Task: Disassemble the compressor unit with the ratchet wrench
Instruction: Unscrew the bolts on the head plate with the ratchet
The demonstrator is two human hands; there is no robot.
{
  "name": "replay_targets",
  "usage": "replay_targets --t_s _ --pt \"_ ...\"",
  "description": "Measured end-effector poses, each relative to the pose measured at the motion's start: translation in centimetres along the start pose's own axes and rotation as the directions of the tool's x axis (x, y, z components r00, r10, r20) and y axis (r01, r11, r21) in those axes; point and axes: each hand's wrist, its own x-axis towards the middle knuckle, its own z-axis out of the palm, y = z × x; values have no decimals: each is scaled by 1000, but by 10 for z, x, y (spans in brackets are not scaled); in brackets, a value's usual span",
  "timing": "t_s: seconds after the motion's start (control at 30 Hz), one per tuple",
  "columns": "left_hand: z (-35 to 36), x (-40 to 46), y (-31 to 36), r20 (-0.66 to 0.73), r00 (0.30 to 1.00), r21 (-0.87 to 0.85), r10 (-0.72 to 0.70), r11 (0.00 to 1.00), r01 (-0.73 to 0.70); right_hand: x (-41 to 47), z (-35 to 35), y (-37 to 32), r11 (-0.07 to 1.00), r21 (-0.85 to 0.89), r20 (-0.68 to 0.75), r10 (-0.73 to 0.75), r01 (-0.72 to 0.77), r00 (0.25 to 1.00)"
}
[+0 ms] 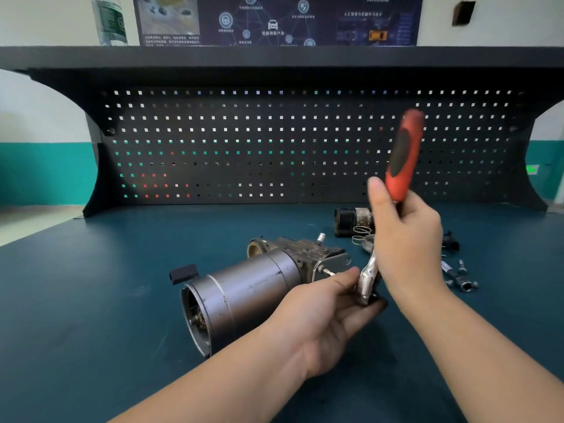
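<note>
Before a black pegboard (274, 141), a compressor unit (256, 288) lies on its side on a dark-teal table (91, 285). The right hand (406, 236) grips the ratchet wrench (403, 154) by its red handle, while the left hand (329, 312) pinches the wrench's metal head beside the unit.

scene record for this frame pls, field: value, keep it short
surface: dark teal workbench, black pegboard behind
compressor unit: lying on its side, open end toward camera
ratchet wrench: red-black handle up, metal head low beside the unit
right hand: grips the wrench
left hand: holds the wrench head
loose parts: springs, bolts, socket at right
</note>
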Motion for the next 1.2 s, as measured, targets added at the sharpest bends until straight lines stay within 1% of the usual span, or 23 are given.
replay_targets --t_s 0.03,0.1,0.13,0.17,0.23,0.3,0.33,0.4,0.5,0.53,0.6,0.63,0.7,0.73,0.77,0.8,0.83,0.9,0.93,1.0,1.03,1.1,1.2 --pt "0 0 0 0 1000 -8 -3 1000 3 4 -1 9 971 19 -34 237 -237 971" --pt "1 -2 2 30 999 -17 -13 1000 13 7 1 26 729 166 12 672 -664 740" --pt "1 -3 2 39 999 -20 -14 1000 15 5 2 30 606 225 56 774 -763 631" --pt "1 -3 2 36 999 -23 -13 1000 14 4 2 32 567 237 64 801 -789 595" --pt "1 -4 2 20 1000 -27 -13 1000 13 3 3 26 729 236 9 659 -642 752" --pt "1 -5 2 5 1000 -25 -4 1000 4 3 1 8 920 238 -3 321 -311 947" --pt "2 -6 1 -3 1000 -28 0 1000 -1 1 -1 0 965 224 27 133 -136 991" --pt "2 -5 1 -18 1000 -31 -2 1000 2 -5 -2 -11 973 207 110 -128 103 986" --pt "2 -3 3 -22 1000 -30 -6 1000 5 -6 -3 -13 972 173 104 -179 159 978" --pt "2 -3 3 -13 1000 -27 -11 1000 11 -3 -2 -10 987 135 64 -95 85 993" --pt "2 -4 4 19 1000 -29 -23 999 24 6 0 5 976 23 -5 218 -218 976" --pt "3 -3 4 34 999 -25 -29 999 30 8 0 14 898 -7 -15 441 -441 898" --pt "4 -3 4 46 999 -22 -29 999 30 7 1 32 625 73 70 774 -777 629" --pt "4 -3 4 43 999 -24 -23 999 24 6 2 37 538 122 104 829 -834 550" --pt "4 -3 4 37 999 -25 -18 1000 19 6 2 37 525 136 105 835 -840 539" --pt "4 -3 3 28 1000 -23 -10 1000 11 7 3 34 600 132 73 788 -789 611" --pt "3 -4 3 14 1000 -22 -1 1000 1 9 2 28 725 123 26 681 -678 732" --pt "1 -4 4 -24 1000 -12 10 1000 -11 8 -1 8 960 80 7 268 -268 963" --pt "0 -4 4 -31 999 3 12 1000 -11 5 -3 -3 997 67 70 24 -28 997" --pt "-1 -4 3 -14 1000 33 21 999 -20 -7 -2 -17 938 41 210 -345 345 915" --pt "-1 -4 2 -4 1000 53 23 998 -23 -13 -1 -18 888 0 239 -446 459 863" --pt "-2 -2 3 -3 1000 70 21 997 -21 -17 3 -15 874 -82 195 -457 479 868" --pt "-1 0 4 -20 1000 58 16 998 -15 -4 3 -1 993 -102 -8 -66 65 998"
